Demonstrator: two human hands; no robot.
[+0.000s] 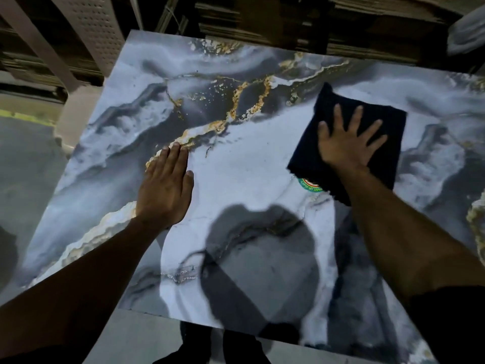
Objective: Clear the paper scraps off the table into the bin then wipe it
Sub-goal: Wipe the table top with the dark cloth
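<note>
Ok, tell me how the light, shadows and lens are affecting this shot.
Head view: dim overall, with a large rounded shadow on the near table; wide-angle bending at the edges; slight softness on the right hand pressing the dark cloth; the left hand lies flat and reads clearly.

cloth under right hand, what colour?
Dark navy, near black: cloth in the head view.

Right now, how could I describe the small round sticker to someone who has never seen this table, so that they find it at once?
Start at the marble-patterned table and find the dark cloth under the right hand. At the cloth's near edge, beside the forearm, a round sticker peeks out, partly covered. It is the only bright green, red and yellow mark on the grey, white and gold surface.
</note>
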